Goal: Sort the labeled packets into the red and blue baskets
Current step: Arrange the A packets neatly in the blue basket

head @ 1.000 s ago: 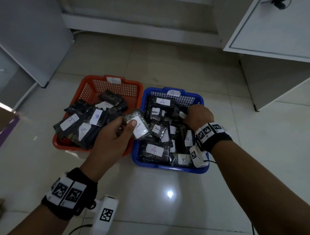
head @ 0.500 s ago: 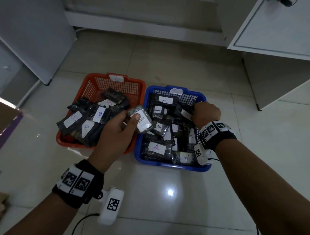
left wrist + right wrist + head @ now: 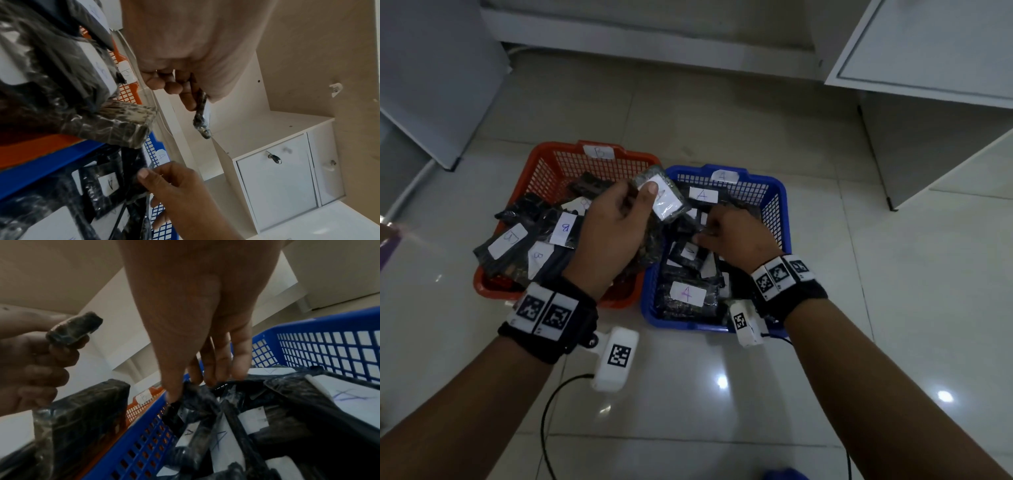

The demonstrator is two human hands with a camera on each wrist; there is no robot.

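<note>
Holding one packet (image 3: 662, 197) aloft in the left hand (image 3: 613, 233), label up, over the seam between the two baskets. Label partly under the thumb; reads like an A, not certain. Judgement: step in hand is dropping this one into the matching basket. To do it well, clear the thumb off the label, confirm the letter against the tag on the basket's far rim, then carry it fully past the rim before letting go, since both piles sit high and a packet released on the edge could slide into the wrong side.

Near: both forearms reach forward from the bottom of the head view over the tiled floor (image 3: 722, 394), wrists banded.

Middle: left hand is palm-down with wrist raised, thumb on top of the packet and fingers curled beneath, a firm pinch. Right hand (image 3: 736, 236) is low inside the blue basket (image 3: 780, 219), knuckles up, fingertips (image 3: 238, 369) pressed down into the wrapping of an A-labeled packet (image 3: 197, 404), thumb closing on it. Looks like a pinch; whether it has any lift I cannot tell. Hands are apart, near each other.

Far: red basket (image 3: 544, 171) on the left holds B-labeled packets (image 3: 565, 228), tagged B on the far rim; blue one tagged A. Baskets touch side by side.
</note>
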